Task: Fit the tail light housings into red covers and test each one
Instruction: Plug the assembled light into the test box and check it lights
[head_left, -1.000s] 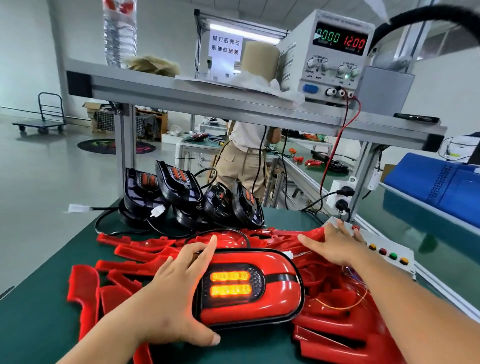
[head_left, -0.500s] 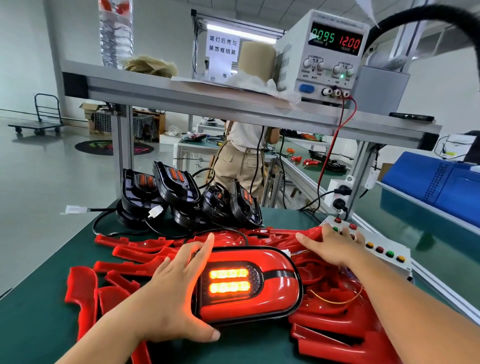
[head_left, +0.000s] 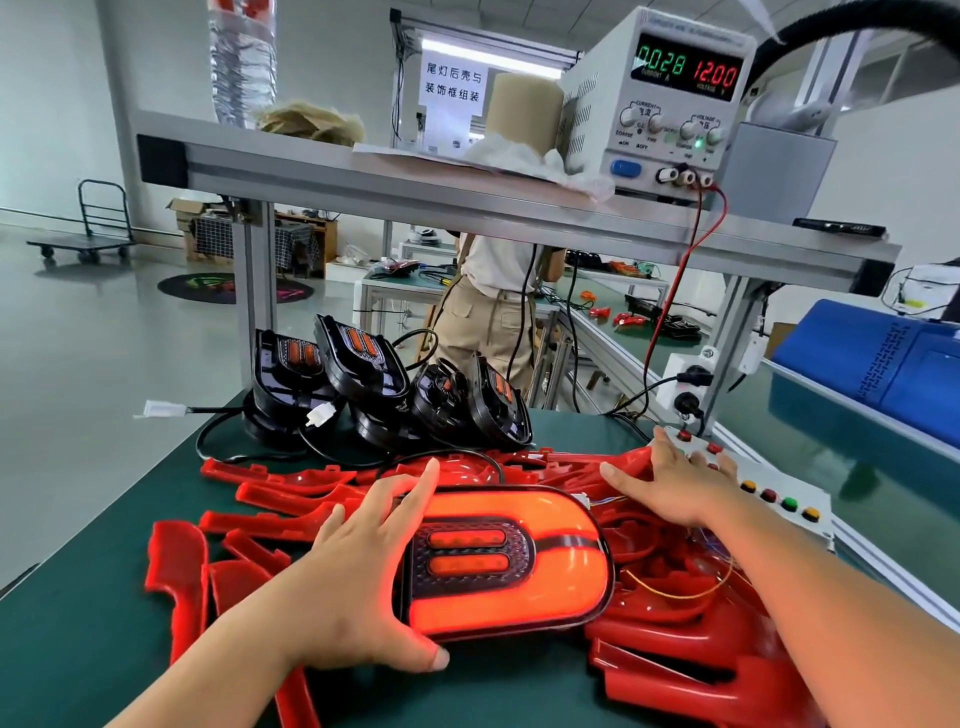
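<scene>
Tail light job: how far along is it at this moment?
Done: one assembled light, housing already in its cover. In hand: it glows red while the left hand steadies it and the right hand rests on the button box; the power supply shows 12.00. Left: several black housings at the back and many loose red covers.

Grey floor (head_left: 78, 364), white walls (head_left: 41, 104), alu shelf (head_left: 415, 192), bg trolley (head_left: 88, 234).

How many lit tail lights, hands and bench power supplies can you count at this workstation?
lit tail light: 1
hands (left hand, right hand): 2
power supply: 1
Total: 4
</scene>
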